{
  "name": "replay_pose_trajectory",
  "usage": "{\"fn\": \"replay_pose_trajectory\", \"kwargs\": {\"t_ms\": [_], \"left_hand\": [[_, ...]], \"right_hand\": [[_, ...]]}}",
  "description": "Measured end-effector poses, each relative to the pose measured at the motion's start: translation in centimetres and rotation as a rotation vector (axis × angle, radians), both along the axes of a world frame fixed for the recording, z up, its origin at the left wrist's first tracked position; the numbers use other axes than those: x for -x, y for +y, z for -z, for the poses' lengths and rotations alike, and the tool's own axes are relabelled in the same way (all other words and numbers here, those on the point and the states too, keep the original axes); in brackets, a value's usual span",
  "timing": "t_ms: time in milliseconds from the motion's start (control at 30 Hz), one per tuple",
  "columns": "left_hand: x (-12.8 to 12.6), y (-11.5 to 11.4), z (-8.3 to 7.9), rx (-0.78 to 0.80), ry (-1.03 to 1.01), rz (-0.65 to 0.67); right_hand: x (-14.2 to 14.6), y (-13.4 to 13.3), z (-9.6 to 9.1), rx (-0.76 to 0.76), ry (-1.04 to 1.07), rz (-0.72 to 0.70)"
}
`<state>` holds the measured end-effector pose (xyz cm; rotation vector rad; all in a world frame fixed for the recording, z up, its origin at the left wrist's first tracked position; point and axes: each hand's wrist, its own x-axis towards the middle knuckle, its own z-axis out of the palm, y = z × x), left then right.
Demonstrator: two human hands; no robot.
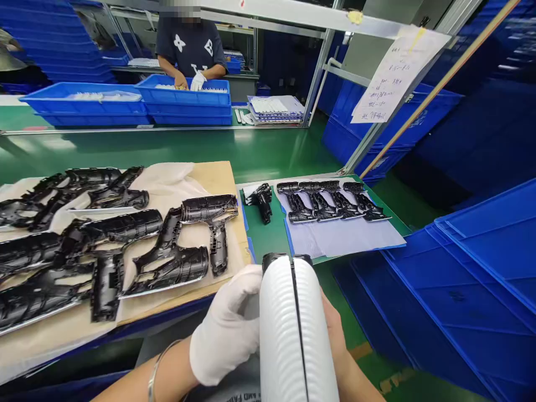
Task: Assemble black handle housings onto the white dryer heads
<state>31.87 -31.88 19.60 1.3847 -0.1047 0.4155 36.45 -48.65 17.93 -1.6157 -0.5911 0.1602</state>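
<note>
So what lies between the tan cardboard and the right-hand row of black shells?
One mostly black part lies on the green tabletop, as the head view shows.

The ribbed casing (pixel 280 329) is white, the shell parts (pixel 190 267) black, the crates (pixel 188 98) blue.

Bright overall, edges apparently blurry.

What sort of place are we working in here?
Probably a factory assembly area: many matching black shells are laid out close by, blue bins holding white parts stand across the way, and a co-worker with a gloved hand is at one of them.
</note>
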Motion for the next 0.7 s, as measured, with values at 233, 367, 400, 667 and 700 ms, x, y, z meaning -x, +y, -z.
{"fn": "replay_pose_trajectory", "kwargs": {"t_ms": [233,367,400,667,700], "left_hand": [[-0.3,0.4,0.2,-0.034,0.005,0.004],[-0.4,0.7,0.4,-0.078,0.022,-0.029],[-0.5,0.7,0.4,-0.085,0.028,-0.035],[-0.8,0.9,0.6,-0.094,-0.027,0.008],[-0.8,0.8,0.7,-0.101,-0.044,0.014]], "right_hand": [[-0.2,0.6,0.4,-0.05,0.027,-0.022],[-0.7,0.5,0.8,-0.063,-0.013,-0.052],[-0.8,0.4,0.8,-0.056,-0.022,-0.06],[-1.1,0.4,0.8,-0.035,-0.076,-0.078],[-1.1,0.4,0.8,-0.041,-0.078,-0.081]]}}
